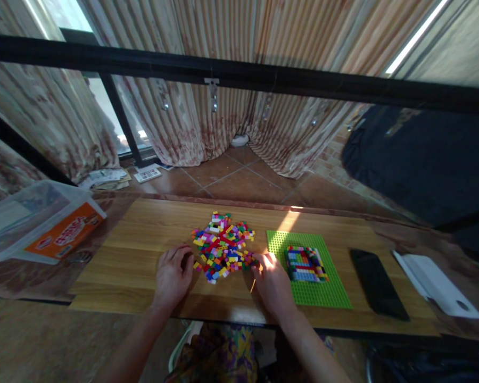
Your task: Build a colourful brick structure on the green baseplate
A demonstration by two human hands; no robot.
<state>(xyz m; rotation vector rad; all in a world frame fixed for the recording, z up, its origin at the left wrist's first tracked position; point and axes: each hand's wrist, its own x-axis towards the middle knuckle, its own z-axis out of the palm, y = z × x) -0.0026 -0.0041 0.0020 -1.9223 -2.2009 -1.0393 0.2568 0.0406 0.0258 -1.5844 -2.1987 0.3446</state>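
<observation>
Many loose multicoloured bricks (223, 244) in a pile on a wooden table (131, 260), at the centre of the clock. Left hand (174, 272) at 8 o'clock, fingers loosely curled just beside the pile; right hand (272, 277) at 4, fingers bent at its edge; in both, grip on any brick impossible to tell. Between 3 and 4, just beside the right hand: green baseplate (323, 296) bearing a low brick build (305, 267), apparently set there for a short reach. Pile between both hands, probably for easy picking.
</observation>
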